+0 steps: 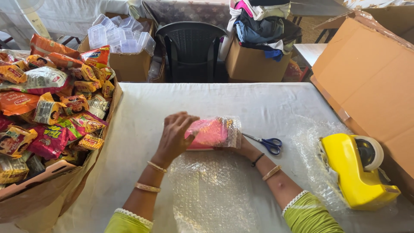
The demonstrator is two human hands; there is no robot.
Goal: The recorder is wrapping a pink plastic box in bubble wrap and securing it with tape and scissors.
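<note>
- Fingers of the left hand [174,137] lie spread and gently curved over the near-left end of the pink packet [208,132], pressing down on its bubble-wrap covering rather than closing round it.
- Right hand [242,146] is mostly hidden behind the packet's right end; only the wrist and the heel of the hand show, so I cannot tell how far its fingers are open or whether they grip the wrap.
- Pink packet sits at the middle of the white table [276,105], already partly sheathed in clear bubble wrap, with its long axis running left to right across the person's front.
- Both hands touch it, 1 at each end; the left covers more of it and rests on top, while the right meets it from the side and underneath.
- Bubble wrap sheet [211,190] trails from the packet toward the person, lying flat between the 2 forearms.
- Blue-handled scissors [268,143] lie just beside the right wrist, blades pointing at the packet's right end; the right hand is plainly the nearer.
- Yellow tape dispenser [355,168] stands well apart to the right, on another patch of bubble wrap.
- Cardboard box of snack packets [51,108] stands at the left edge.
</note>
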